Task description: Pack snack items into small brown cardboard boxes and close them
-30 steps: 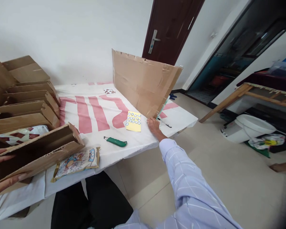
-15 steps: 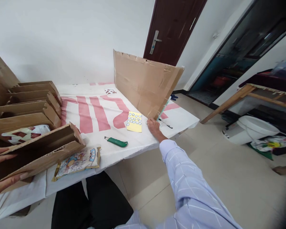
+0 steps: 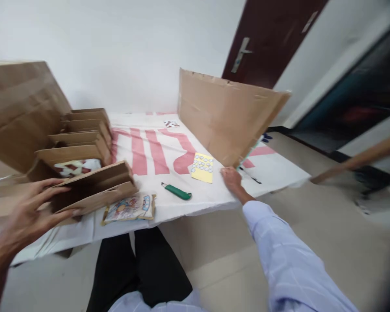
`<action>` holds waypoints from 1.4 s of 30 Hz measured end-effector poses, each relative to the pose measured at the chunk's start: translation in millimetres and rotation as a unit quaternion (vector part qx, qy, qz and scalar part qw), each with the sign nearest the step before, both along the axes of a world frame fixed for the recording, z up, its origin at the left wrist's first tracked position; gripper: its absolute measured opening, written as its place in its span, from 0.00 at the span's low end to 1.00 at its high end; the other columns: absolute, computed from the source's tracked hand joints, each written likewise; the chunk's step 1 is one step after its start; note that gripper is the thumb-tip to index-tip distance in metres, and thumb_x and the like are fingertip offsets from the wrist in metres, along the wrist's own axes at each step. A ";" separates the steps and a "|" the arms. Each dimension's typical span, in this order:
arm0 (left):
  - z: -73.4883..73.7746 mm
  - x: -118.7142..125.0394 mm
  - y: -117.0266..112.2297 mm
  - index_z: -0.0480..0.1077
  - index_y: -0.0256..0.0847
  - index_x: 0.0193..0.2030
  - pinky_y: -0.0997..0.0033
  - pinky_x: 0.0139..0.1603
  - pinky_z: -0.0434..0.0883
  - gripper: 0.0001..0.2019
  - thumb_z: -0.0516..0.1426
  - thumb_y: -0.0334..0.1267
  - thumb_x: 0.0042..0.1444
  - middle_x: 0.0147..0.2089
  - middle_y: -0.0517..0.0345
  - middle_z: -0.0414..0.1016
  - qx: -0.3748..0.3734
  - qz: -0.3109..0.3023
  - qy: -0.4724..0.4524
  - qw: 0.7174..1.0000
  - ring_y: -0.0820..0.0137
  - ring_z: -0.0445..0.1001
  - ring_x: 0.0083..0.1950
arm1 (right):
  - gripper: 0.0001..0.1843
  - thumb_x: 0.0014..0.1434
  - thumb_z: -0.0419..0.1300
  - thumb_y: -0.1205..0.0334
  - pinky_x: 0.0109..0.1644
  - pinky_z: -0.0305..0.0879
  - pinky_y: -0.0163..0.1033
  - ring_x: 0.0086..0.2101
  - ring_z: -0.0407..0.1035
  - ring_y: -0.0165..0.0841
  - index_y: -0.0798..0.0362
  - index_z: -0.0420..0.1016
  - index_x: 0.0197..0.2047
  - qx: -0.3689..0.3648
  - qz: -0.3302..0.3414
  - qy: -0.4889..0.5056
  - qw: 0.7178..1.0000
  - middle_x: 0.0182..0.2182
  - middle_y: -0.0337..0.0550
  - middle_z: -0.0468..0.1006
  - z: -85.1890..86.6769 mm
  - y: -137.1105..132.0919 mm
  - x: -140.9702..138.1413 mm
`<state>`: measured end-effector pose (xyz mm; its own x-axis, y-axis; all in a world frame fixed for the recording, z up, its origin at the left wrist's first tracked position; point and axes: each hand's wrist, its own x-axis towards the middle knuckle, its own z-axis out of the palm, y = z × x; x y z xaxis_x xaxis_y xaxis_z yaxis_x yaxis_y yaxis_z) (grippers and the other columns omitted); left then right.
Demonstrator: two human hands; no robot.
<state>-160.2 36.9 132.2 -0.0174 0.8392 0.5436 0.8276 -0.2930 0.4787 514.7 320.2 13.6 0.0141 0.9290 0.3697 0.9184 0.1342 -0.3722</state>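
Observation:
My left hand [image 3: 32, 208] grips the near end of a folded cardboard piece [image 3: 94, 186] at the table's left, fingers spread around it. My right hand [image 3: 231, 177] reaches across to the bottom corner of a large upright cardboard sheet [image 3: 227, 115] and touches it there; its fingers are curled at the sheet's edge. A yellow sticker sheet [image 3: 203, 167] lies just left of that hand. A green utility knife [image 3: 178, 192] rests on the cloth between my hands.
A white cloth with red stripes [image 3: 149, 151] covers the table. More folded cardboard boxes [image 3: 78, 134] stack at the left. A colourful packet [image 3: 129, 208] lies near the front edge. A pen [image 3: 251, 177] lies beyond my right hand. A dark door [image 3: 266, 39] stands behind.
The view has swung left and blurred. My left hand has come further into view on the folded cardboard. My right hand stays at the sheet's corner.

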 end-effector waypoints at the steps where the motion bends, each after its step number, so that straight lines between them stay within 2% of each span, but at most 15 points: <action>1: 3.5 2.6 0.3 0.78 0.59 0.51 0.34 0.76 0.70 0.22 0.70 0.63 0.55 0.62 0.62 0.73 0.008 0.005 0.014 1.000 0.51 0.76 0.63 | 0.18 0.76 0.56 0.55 0.54 0.77 0.54 0.47 0.77 0.45 0.57 0.83 0.46 -0.002 -0.028 0.009 1.000 0.48 0.56 0.82 0.4 4.1 -2.0; 5: 11.2 4.4 4.8 0.79 0.50 0.52 0.42 0.70 0.76 0.25 0.68 0.65 0.59 0.63 0.54 0.74 0.009 0.023 0.050 0.998 0.52 0.77 0.64 | 0.18 0.68 0.54 0.55 0.52 0.73 0.56 0.47 0.75 0.50 0.54 0.85 0.41 -0.014 -0.092 0.032 0.995 0.49 0.62 0.81 2.4 17.9 -12.5; 9: 11.0 0.7 10.3 0.79 0.47 0.54 0.44 0.68 0.77 0.30 0.68 0.68 0.57 0.65 0.48 0.73 -0.011 0.023 0.043 0.999 0.50 0.76 0.66 | 0.15 0.63 0.58 0.53 0.54 0.72 0.58 0.52 0.75 0.55 0.48 0.86 0.42 -0.030 -0.097 0.028 0.994 0.54 0.65 0.80 9.1 16.2 -14.7; 11: 10.5 0.6 12.4 0.79 0.45 0.55 0.45 0.67 0.78 0.30 0.69 0.67 0.57 0.65 0.46 0.72 -0.012 0.020 0.031 0.999 0.49 0.75 0.67 | 0.18 0.64 0.58 0.53 0.57 0.70 0.63 0.57 0.73 0.59 0.48 0.87 0.47 -0.026 -0.101 0.022 0.994 0.57 0.68 0.79 14.8 11.8 -16.3; 14: 11.5 3.8 14.4 0.79 0.44 0.55 0.45 0.68 0.77 0.29 0.71 0.62 0.57 0.66 0.45 0.71 -0.005 0.002 0.027 1.000 0.49 0.74 0.68 | 0.27 0.67 0.56 0.48 0.64 0.66 0.68 0.66 0.66 0.64 0.54 0.81 0.61 0.056 -0.068 0.018 0.996 0.65 0.73 0.73 26.4 3.2 -37.2; 16: 13.3 8.0 15.5 0.78 0.43 0.55 0.45 0.71 0.75 0.27 0.72 0.58 0.57 0.66 0.44 0.71 -0.002 -0.013 0.025 1.000 0.49 0.73 0.69 | 0.35 0.67 0.58 0.42 0.64 0.68 0.68 0.65 0.67 0.62 0.55 0.75 0.68 0.104 0.025 0.046 0.993 0.67 0.70 0.72 36.3 -5.8 -72.3; 18: 15.5 13.4 17.1 0.78 0.43 0.55 0.44 0.73 0.73 0.25 0.72 0.55 0.57 0.67 0.43 0.71 -0.002 -0.026 0.018 1.000 0.48 0.73 0.70 | 0.41 0.63 0.63 0.37 0.59 0.74 0.63 0.57 0.73 0.56 0.50 0.70 0.72 0.074 0.161 0.099 0.979 0.65 0.63 0.73 47.1 -18.9 -124.2; 22: 18.9 21.2 22.4 0.77 0.43 0.56 0.44 0.74 0.71 0.24 0.73 0.51 0.57 0.67 0.42 0.71 -0.001 -0.050 0.006 0.999 0.48 0.72 0.71 | 0.58 0.53 0.76 0.36 0.58 0.76 0.57 0.56 0.73 0.51 0.37 0.59 0.80 -0.074 0.418 0.170 0.889 0.65 0.53 0.73 63.7 -47.4 -246.4; 24: 19.3 19.6 25.6 0.77 0.43 0.56 0.44 0.75 0.70 0.24 0.73 0.50 0.57 0.68 0.41 0.71 -0.009 -0.054 0.004 0.998 0.49 0.72 0.71 | 0.65 0.48 0.80 0.36 0.60 0.74 0.58 0.57 0.71 0.51 0.38 0.56 0.82 -0.119 0.491 0.180 0.844 0.65 0.52 0.73 66.5 -54.2 -296.7; 27: 17.4 9.1 30.2 0.77 0.43 0.55 0.43 0.74 0.71 0.22 0.72 0.48 0.58 0.68 0.41 0.70 -0.017 -0.044 0.001 0.999 0.49 0.71 0.71 | 0.70 0.45 0.81 0.37 0.56 0.74 0.55 0.53 0.71 0.49 0.40 0.52 0.83 -0.158 0.527 0.188 0.813 0.59 0.49 0.76 64.2 -55.0 -343.4; 32: 8.5 -4.9 29.7 0.77 0.42 0.56 0.44 0.72 0.73 0.22 0.71 0.44 0.57 0.70 0.40 0.68 -0.006 -0.011 0.003 1.000 0.48 0.71 0.72 | 0.70 0.46 0.81 0.46 0.49 0.75 0.49 0.49 0.71 0.44 0.38 0.48 0.84 -0.146 0.520 0.222 0.812 0.62 0.50 0.73 54.8 -53.4 -360.1; 35: 0.0 3.6 21.7 0.76 0.42 0.59 0.48 0.67 0.78 0.20 0.67 0.42 0.61 0.71 0.40 0.66 0.071 0.119 -0.013 0.990 0.50 0.71 0.71 | 0.65 0.49 0.78 0.44 0.47 0.77 0.49 0.49 0.73 0.44 0.38 0.51 0.82 -0.159 0.497 0.282 0.805 0.69 0.52 0.68 52.7 -47.9 -357.3; 37: -8.8 16.0 16.1 0.76 0.43 0.57 0.51 0.62 0.81 0.15 0.63 0.39 0.65 0.66 0.42 0.69 0.108 0.189 -0.020 0.976 0.54 0.74 0.66 | 0.61 0.50 0.77 0.42 0.49 0.77 0.50 0.49 0.74 0.44 0.39 0.55 0.81 -0.176 0.483 0.315 0.798 0.68 0.52 0.70 53.7 -41.2 -357.8; 39: -20.7 31.3 12.8 0.76 0.44 0.54 0.54 0.60 0.81 0.11 0.61 0.38 0.66 0.61 0.45 0.73 0.104 0.193 -0.011 0.976 0.57 0.77 0.62 | 0.57 0.51 0.76 0.41 0.51 0.77 0.51 0.48 0.74 0.44 0.41 0.59 0.79 -0.183 0.480 0.328 0.793 0.64 0.52 0.74 56.1 -34.8 -362.4; 42: -39.5 52.2 13.2 0.76 0.45 0.49 0.52 0.64 0.80 0.07 0.60 0.35 0.65 0.59 0.46 0.75 0.047 0.148 0.044 0.987 0.57 0.79 0.60 | 0.54 0.51 0.74 0.41 0.52 0.77 0.51 0.50 0.75 0.45 0.43 0.62 0.77 -0.184 0.490 0.333 0.784 0.65 0.52 0.75 60.5 -30.3 -375.2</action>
<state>-108.0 50.1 92.8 -0.2030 0.7503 0.6291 0.9211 -0.0716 0.3826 139.5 289.8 74.2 -0.6977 0.6560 0.2879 0.0261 0.4249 -0.9048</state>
